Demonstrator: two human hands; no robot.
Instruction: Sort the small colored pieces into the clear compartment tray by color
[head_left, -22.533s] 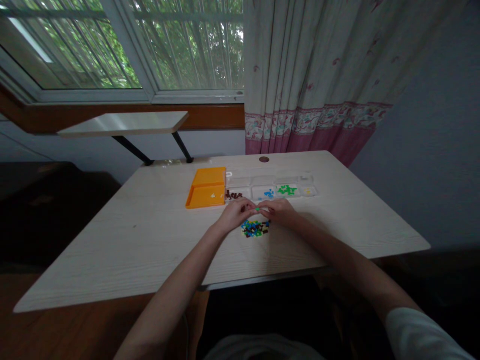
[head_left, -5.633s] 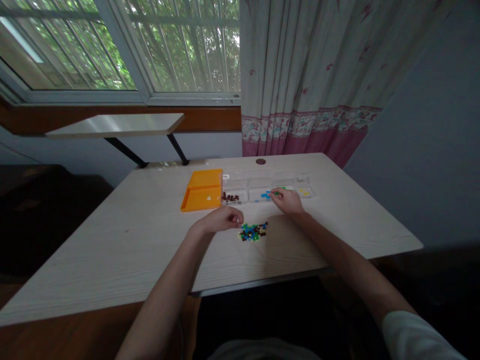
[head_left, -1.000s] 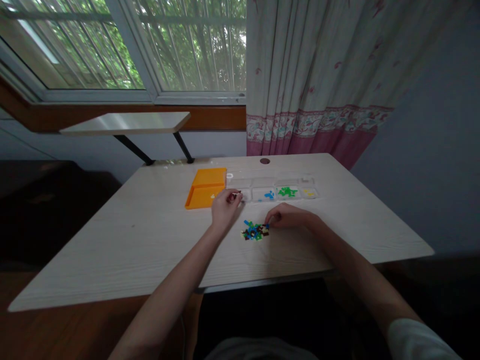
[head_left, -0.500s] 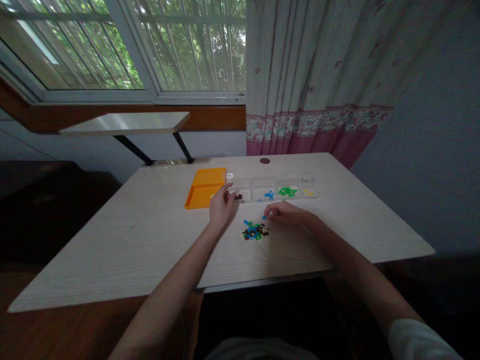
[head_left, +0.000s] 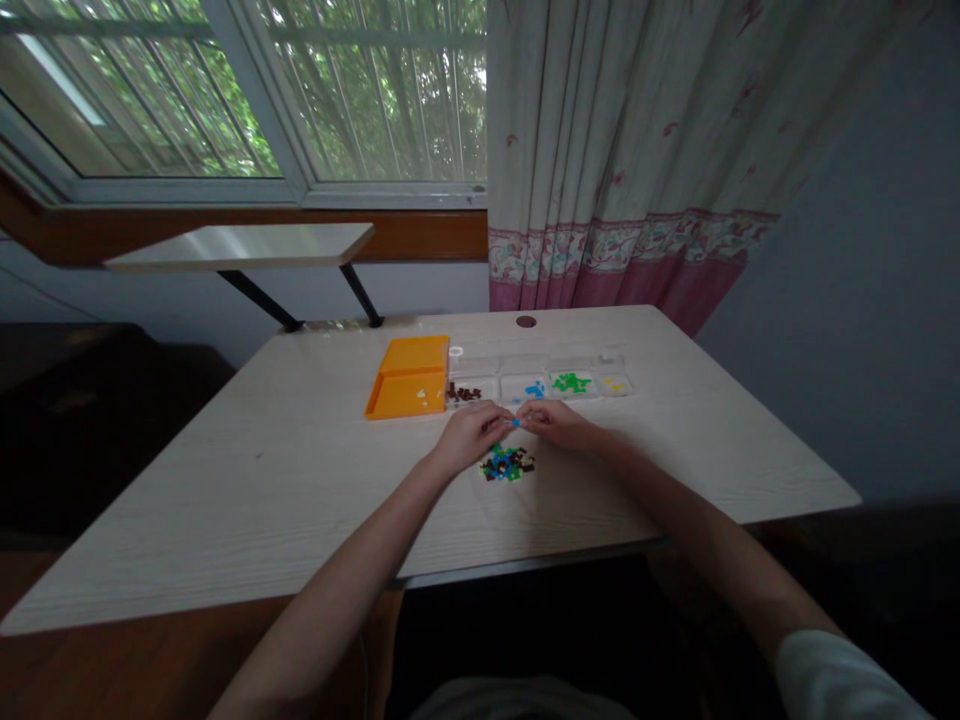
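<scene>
My left hand (head_left: 474, 434) and my right hand (head_left: 556, 422) meet fingertip to fingertip above the table, both closed. Pinched between them is a small blue toy brick (head_left: 516, 422); its exact shape is too small to tell. Just below the hands lies a mixed pile of small bricks (head_left: 508, 463) in blue, green, dark brown and cream. Behind the hands, clear compartments hold sorted pieces: brown bricks (head_left: 463, 393), blue bricks (head_left: 534, 389), green bricks (head_left: 571, 382) and a few yellow bricks (head_left: 613, 383).
An orange case (head_left: 409, 355) with several whitish pieces stands left of the clear trays (head_left: 523, 364). A raised shelf (head_left: 255, 245) on black legs is at the table's back left. The pale wooden table (head_left: 300, 500) reaches toward the window and curtain (head_left: 570, 150).
My left hand has left the brown bricks' compartment and moved right and nearer. The right hand, with the blue brick, has shifted left, so the two now meet at it.
</scene>
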